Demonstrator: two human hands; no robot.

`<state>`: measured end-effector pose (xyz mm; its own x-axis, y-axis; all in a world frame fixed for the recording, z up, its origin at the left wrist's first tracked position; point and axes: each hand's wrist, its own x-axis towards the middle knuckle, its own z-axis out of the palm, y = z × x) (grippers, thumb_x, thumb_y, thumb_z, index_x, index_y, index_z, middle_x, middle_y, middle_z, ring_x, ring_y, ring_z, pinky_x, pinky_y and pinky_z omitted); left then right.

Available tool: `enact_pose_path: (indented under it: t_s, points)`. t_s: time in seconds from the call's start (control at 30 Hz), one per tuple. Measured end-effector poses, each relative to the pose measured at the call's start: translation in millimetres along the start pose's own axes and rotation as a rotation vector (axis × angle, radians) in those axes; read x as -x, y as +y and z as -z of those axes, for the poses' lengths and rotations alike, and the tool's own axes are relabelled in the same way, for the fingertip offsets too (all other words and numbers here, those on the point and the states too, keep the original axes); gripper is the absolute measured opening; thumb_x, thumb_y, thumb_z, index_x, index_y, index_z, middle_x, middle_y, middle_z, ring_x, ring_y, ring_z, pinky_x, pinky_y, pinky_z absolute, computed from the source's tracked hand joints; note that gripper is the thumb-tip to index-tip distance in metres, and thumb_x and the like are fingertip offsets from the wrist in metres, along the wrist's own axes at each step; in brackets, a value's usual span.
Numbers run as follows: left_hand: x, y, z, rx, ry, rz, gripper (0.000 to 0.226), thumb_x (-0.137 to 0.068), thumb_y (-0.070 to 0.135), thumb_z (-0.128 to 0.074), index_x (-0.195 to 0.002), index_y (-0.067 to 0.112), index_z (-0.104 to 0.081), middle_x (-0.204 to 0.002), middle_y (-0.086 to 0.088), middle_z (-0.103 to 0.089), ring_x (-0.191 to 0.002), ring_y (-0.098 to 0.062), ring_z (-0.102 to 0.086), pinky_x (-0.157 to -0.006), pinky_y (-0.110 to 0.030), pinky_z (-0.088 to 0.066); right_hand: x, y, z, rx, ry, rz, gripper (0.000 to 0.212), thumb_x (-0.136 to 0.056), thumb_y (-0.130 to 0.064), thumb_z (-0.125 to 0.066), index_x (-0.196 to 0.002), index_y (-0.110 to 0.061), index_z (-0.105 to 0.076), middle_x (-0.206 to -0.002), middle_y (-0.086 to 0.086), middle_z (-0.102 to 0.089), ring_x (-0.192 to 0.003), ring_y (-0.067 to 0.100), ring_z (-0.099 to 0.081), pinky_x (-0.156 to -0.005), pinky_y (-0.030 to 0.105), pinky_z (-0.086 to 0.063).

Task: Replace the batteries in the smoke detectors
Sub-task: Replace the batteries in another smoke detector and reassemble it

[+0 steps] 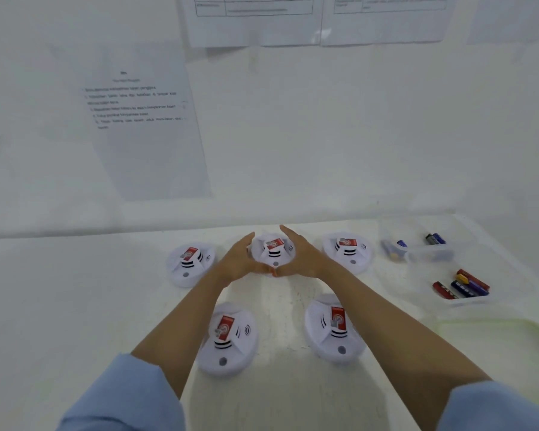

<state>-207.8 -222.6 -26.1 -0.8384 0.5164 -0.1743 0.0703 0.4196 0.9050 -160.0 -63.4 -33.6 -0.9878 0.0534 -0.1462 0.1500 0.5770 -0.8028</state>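
Print on the wall sheet (143, 144) is blurred; labels on the batteries (462, 286) are unreadable.
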Motion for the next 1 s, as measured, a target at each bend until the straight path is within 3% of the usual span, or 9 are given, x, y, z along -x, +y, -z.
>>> enact_pose_path:
  t_s: [0.1, 0.17, 0.23, 0.43, 0.57, 0.63, 0.7, 0.83, 1.0]
  points:
    - [-9.1, -6.1, 2.5, -0.096, -0.063, -0.039, 0.070, -0.066, 0.002, -0.081, -0.122, 0.023, -0.046, -0.121, 0.001, -0.054, -0.114, -0.016, -0.049, -0.079, -0.010, -0.042, -6.1, 6.6, -2.4, -0.030, -0.013, -0.036, 0.116, -0.062, -0.010, -0.083, -0.148, -0.016, -0.006, -0.153, 0.010, -0.020, -0.141, 0.026, -0.022, -0.114, 0.047, -0.027]
    - [-10.8, -6.8, 2.3, -0.110, -0.069, -0.077, 0.058, -0.064, 0.002, -0.082, -0.095, 0.036, -0.047, -0.100, 0.012, -0.055, -0.098, -0.008, -0.052, -0.068, -0.003, -0.041, -7.2, 9.1, -3.5, -0.020, 0.003, -0.055, 0.115, -0.062, -0.011, -0.084, -0.148, -0.013, -0.007, -0.153, 0.008, -0.020, -0.141, 0.025, -0.022, -0.115, 0.044, -0.025]
    - [-12.0, -9.3, 2.5, -0.082, -0.061, -0.114, 0.060, -0.061, 0.004, -0.085, -0.085, 0.039, -0.043, -0.093, 0.018, -0.052, -0.093, -0.007, -0.051, -0.069, -0.003, -0.042, -5.7, 9.0, -3.2, -0.003, 0.034, -0.070, 0.110, -0.064, -0.011, -0.083, -0.147, -0.008, -0.011, -0.152, 0.007, -0.022, -0.141, 0.023, -0.024, -0.115, 0.036, -0.025]
    - [-7.7, -3.6, 4.3, -0.015, -0.077, -0.138, 0.061, -0.047, 0.012, -0.083, -0.090, 0.037, -0.049, -0.096, 0.015, -0.057, -0.090, -0.005, -0.055, -0.071, -0.007, -0.046, -5.8, 11.4, -2.7, -0.029, 0.094, -0.054, 0.103, -0.063, -0.012, -0.083, -0.144, -0.007, -0.019, -0.148, 0.008, -0.030, -0.136, 0.023, -0.032, -0.112, 0.036, -0.031]
    - [-1.7, 16.6, 1.4, -0.016, -0.056, -0.173, 0.054, -0.066, -0.005, -0.079, -0.098, 0.028, -0.051, -0.092, 0.015, -0.051, -0.093, -0.010, -0.049, -0.064, -0.001, -0.043, -0.7, 7.2, 7.9, -0.064, 0.135, -0.029, 0.105, -0.060, -0.012, -0.085, -0.144, -0.010, -0.021, -0.147, 0.008, -0.031, -0.135, 0.024, -0.033, -0.111, 0.040, -0.032]
    - [1.6, 30.6, -3.2, -0.016, -0.047, -0.191, 0.063, -0.067, -0.009, -0.076, -0.114, 0.019, -0.047, -0.096, 0.012, -0.051, -0.093, -0.009, -0.049, -0.063, -0.003, -0.044, 4.4, 4.9, 20.7, -0.073, 0.150, -0.006, 0.103, -0.061, -0.010, -0.084, -0.143, -0.011, -0.022, -0.146, 0.007, -0.032, -0.134, 0.023, -0.034, -0.111, 0.039, -0.033]
    - [3.8, 44.2, -11.3, -0.008, -0.036, -0.207, 0.065, -0.065, -0.010, -0.076, -0.111, 0.022, -0.043, -0.095, 0.013, -0.051, -0.089, -0.004, -0.050, -0.062, -0.001, -0.044, 10.9, 4.1, 36.3, -0.080, 0.165, 0.020, 0.102, -0.060, -0.010, -0.084, -0.143, -0.012, -0.024, -0.145, 0.007, -0.033, -0.133, 0.023, -0.035, -0.110, 0.038, -0.033]
    - [1.2, 67.9, -38.7, -0.008, -0.023, -0.229, 0.072, -0.063, -0.006, -0.080, -0.124, 0.013, -0.047, -0.111, 0.002, -0.054, -0.100, -0.012, -0.051, -0.074, -0.013, -0.045, 30.5, 10.8, 71.5, -0.104, 0.180, 0.057, 0.100, -0.061, -0.006, -0.083, -0.142, -0.011, -0.024, -0.144, 0.006, -0.034, -0.132, 0.022, -0.036, -0.109, 0.036, -0.034]
    - [-0.9, 101.8, -92.6, 0.026, -0.036, -0.264, 0.057, -0.063, -0.010, -0.078, -0.089, 0.031, -0.049, -0.092, 0.012, -0.055, -0.083, 0.000, -0.053, -0.062, -0.003, -0.046, 61.4, 36.2, 123.1, -0.120, 0.174, 0.083, 0.097, -0.064, -0.007, -0.081, -0.143, -0.012, -0.025, -0.145, 0.004, -0.034, -0.132, 0.020, -0.036, -0.108, 0.036, -0.035]
